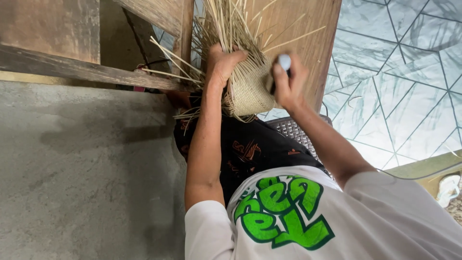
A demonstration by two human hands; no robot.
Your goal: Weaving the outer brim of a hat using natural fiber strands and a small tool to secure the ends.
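A half-woven straw basket [250,89] rests above my lap, with several loose pale strips [226,24] fanning out from its open end. My left hand [222,62] grips the basket's upper left side, fingers curled over the weave. My right hand [288,82] is closed around a small dark-handled tool with a pale rounded end [284,61], held against the basket's right side. The tool's working tip is hidden behind my fingers and the basket.
A wooden frame [86,70] with a plank [308,38] stands right behind the basket. Grey concrete [82,173] lies to the left, a pale patterned tiled floor [399,82] to the right. A dark woven seat [293,131] shows under me, and a sandal [448,188] lies at lower right.
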